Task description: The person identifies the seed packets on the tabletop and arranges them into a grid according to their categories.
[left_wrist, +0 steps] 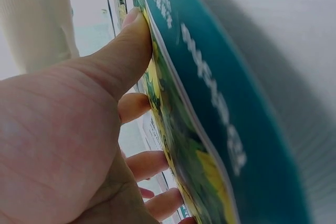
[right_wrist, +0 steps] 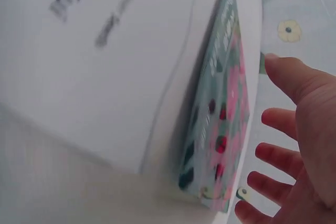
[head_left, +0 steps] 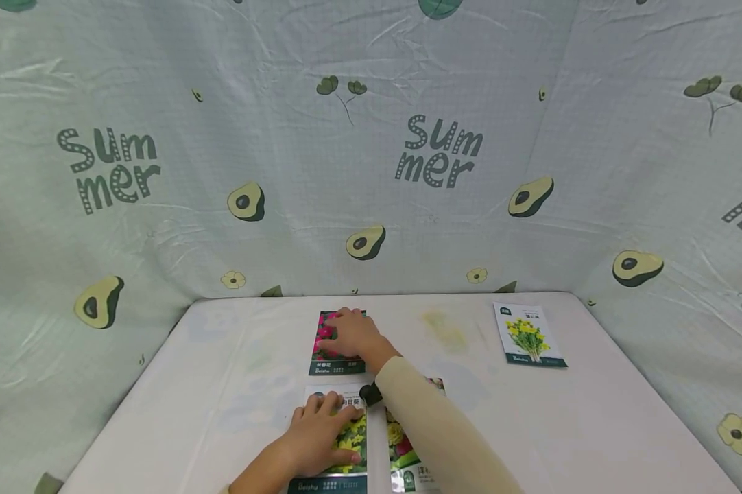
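While the left hand [head_left: 315, 435] lies spread on the sunflower packet [head_left: 355, 438], the thumb and fingertips touch its face rather than grip it, as the left wrist view also shows. That packet lies flat at the near part of the tabletop [head_left: 241, 370]. Just to its right, a narrow gap away, lies the mixed-flower packet [head_left: 400, 447], partly hidden by the right sleeve [head_left: 439, 425].

Directly beyond the sunflower packet, and close to it, is the pink-flower packet [head_left: 336, 367]. Over it reaches the right hand [head_left: 356, 334], fingers parted and loosely extended, with nothing grasped; the right wrist view shows the fingertips apart from the packet's face. Farthest off to the right of the sunflower packet, well apart, lies the white packet [head_left: 530, 336]. Behind everything hangs a printed cloth [head_left: 309, 171].

As far as can be judged, the handling of these packets is partway along: three already lie flat and close together around the sunflower packet, roughly squared to one another. The white packet sits slightly askew, outside that group and untouched by either hand; whether it is finished with or waiting cannot be told.
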The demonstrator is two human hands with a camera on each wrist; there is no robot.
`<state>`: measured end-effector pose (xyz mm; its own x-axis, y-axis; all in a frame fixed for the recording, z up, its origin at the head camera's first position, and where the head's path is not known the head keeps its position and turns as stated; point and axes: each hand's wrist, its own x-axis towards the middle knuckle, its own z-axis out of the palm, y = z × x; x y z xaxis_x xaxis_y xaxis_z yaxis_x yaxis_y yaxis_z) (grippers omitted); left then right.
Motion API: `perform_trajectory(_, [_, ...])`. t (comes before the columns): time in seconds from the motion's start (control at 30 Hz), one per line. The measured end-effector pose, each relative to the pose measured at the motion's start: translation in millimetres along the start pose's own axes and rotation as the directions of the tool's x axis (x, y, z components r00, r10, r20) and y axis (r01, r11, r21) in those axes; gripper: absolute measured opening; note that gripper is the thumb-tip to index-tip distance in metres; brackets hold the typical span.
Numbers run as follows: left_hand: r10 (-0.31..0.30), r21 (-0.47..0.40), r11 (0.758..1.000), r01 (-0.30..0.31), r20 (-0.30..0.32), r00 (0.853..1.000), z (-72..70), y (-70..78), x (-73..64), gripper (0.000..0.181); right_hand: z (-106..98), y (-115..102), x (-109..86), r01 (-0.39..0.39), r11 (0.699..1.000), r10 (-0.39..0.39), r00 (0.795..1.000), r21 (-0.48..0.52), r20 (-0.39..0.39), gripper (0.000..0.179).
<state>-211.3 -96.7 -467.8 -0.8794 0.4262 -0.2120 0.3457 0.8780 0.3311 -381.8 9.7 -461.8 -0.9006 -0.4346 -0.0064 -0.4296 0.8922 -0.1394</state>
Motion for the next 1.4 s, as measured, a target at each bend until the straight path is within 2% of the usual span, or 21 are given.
perform_trajectory(0.23, [-0.012, -0.004, 1.0, 0.012, 0.018, 1.0, -0.1, 1.7, 1.0, 0.066, -7, 25, -6.9, 0.019, 0.994, -0.013, 0.999, 0.112, -0.049, 0.059])
perform_trajectory(0.37, [-0.023, -0.009, 1.0, 0.023, 0.023, 0.999, -0.7, 2.3, 0.9, 0.066, -12, 44, -14.2, 0.047, 0.982, -0.028, 0.994, 0.183, -0.105, 0.058])
perform_trajectory(0.5, [-0.031, -0.003, 1.0, 0.031, 0.022, 0.999, -0.7, 2.3, 0.7, 0.065, -16, 62, -21.3, 0.078, 0.966, -0.038, 0.985, 0.246, -0.167, 0.055])
perform_trajectory(0.7, [-0.028, -0.004, 1.0, 0.028, 0.008, 1.0, 3.6, 1.2, 0.5, 0.068, -21, 85, -34.5, 0.106, 0.957, -0.036, 0.967, 0.271, -0.251, 0.05])
perform_trajectory(0.97, [-0.024, 0.007, 1.0, 0.024, -0.014, 1.0, 10.8, -2.8, 2.5, 0.07, -28, 115, -61.2, 0.095, 0.945, 0.015, 0.944, 0.313, -0.33, 0.047])
perform_trajectory(1.2, [-0.038, 0.001, 0.999, 0.038, 0.003, 0.999, 2.4, 3.5, 0.1, 0.068, -28, 139, -83.2, 0.087, 0.931, 0.051, 0.93, 0.354, -0.365, 0.044])
perform_trajectory(1.4, [-0.033, 0.002, 0.999, 0.033, 0.003, 0.999, 1.8, 4.1, -0.5, 0.067, -21, 163, -100.4, 0.081, 0.915, 0.091, 0.912, 0.395, -0.399, 0.042])
